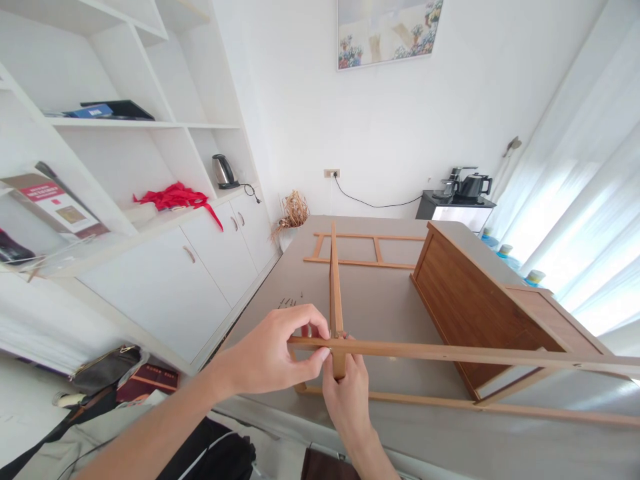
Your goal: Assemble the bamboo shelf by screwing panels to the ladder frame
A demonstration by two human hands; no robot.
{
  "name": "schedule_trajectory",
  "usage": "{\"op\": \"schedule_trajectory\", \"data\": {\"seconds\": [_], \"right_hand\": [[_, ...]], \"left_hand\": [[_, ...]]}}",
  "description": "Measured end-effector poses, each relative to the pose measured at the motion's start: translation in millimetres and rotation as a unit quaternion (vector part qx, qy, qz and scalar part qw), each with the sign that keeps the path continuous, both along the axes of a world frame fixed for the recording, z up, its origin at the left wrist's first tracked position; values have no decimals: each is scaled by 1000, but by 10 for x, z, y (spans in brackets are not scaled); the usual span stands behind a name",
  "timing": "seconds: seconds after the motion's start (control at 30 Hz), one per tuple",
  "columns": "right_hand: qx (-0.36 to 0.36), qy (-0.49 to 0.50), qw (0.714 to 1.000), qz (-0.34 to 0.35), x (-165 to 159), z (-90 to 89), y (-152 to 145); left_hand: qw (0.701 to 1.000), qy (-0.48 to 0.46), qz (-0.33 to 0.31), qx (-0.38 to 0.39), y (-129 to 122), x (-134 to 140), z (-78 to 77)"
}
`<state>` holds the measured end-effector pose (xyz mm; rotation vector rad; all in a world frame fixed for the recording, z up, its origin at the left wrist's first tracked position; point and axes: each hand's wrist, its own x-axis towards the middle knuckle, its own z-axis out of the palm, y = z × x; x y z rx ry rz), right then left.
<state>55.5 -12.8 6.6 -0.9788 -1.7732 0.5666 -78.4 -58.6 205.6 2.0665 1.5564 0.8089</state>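
Note:
A wooden frame (415, 349) with long light-brown rails stands on the grey table, and another wooden piece (335, 287) meets its upper rail at a joint. My left hand (280, 350) is closed around the rail's left end, thumb and forefinger tips at the joint. Whether a small fastener sits between those tips cannot be made out. Just below and to the right, my right hand (347, 393) is wrapped around the frame's short crosspiece (339, 365), steadying contact at the same joint. Its far fingers are partly hidden behind the rail.
Several small screws (287, 303) lie on the grey table (385, 313) beyond my left hand. A ladder-like wooden frame (377, 250) lies at the back. A brown wooden panel unit (480, 300) stands on the right. White cabinets (165, 273) line the left side.

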Motion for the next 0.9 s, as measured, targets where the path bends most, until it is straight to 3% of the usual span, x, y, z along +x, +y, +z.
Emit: {"op": "schedule_trajectory", "data": {"seconds": [0.2, 0.47, 0.7, 0.9], "right_hand": [[3, -7, 1000, -9, -2, -15, -1], [-30, 18, 999, -6, 50, 129, -45], [44, 52, 997, -37, 25, -15, -78], [17, 63, 996, -58, -56, 17, -123]], "left_hand": [[1000, -15, -25, -1, 35, -19, 13], [996, -25, -62, 57, 69, -16, 38], [996, -38, -51, 65, 52, -6, 0], [993, -45, -65, 83, 45, -21, -11]]}}
